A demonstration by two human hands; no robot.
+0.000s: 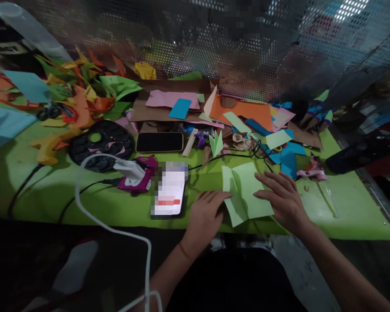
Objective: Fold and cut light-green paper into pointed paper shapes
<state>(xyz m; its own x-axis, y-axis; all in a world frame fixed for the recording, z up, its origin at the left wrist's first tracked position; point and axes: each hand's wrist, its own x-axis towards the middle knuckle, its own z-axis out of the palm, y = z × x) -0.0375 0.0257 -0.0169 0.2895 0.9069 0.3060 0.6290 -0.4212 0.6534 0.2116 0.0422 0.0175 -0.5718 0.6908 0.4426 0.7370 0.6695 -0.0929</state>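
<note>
A light green sheet of paper [255, 197] lies partly unfolded at the front of the table, with an upright crease left of its middle. My left hand [206, 219] is at the sheet's left edge, its index fingertip touching the paper and its thumb partly hidden. Across the sheet, my right hand [284, 203] rests at the right edge with fingers stretched and apart; two fingertips lie on the paper. Just behind stands a small pleated green paper piece [216, 144]. Left of my left hand lies a lit phone [170, 190].
A magenta power strip [134, 180] with a white plug and cable, a black round tray [100, 145] and a yellow glue gun [48, 147] occupy the left. A dark phone [160, 142] and coloured paper scraps lie behind. A perforated metal panel [182, 39] borders the back.
</note>
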